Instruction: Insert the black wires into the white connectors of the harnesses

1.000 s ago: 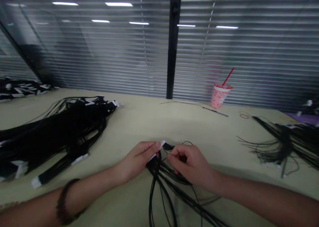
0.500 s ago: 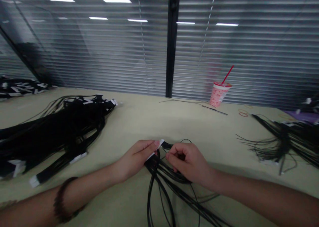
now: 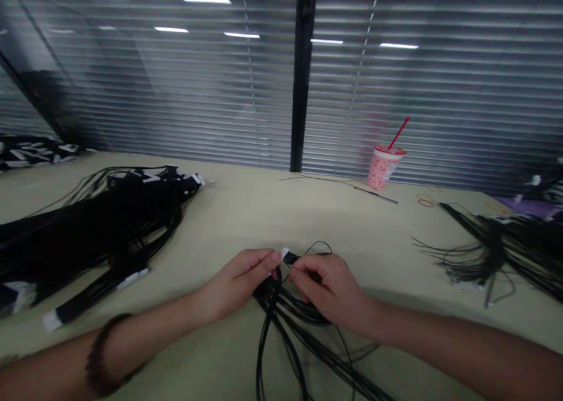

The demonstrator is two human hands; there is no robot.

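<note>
Left and right hands meet over a bundle of black cords on the table.

The left hand [image 3: 237, 282] has its grip pinching a white tab [image 3: 285, 252], less of which shows than a moment ago. The right hand [image 3: 328, 288] has its grip pressed together on the black cords [image 3: 273, 307] just beside the tab; the cords trail loosely across the table [image 3: 264, 216] beneath both hands.

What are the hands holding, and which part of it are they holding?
The left hand pinches a white tab at the end of a bundle of thin black cables. The right hand grips those cables just beside the tab.
</note>
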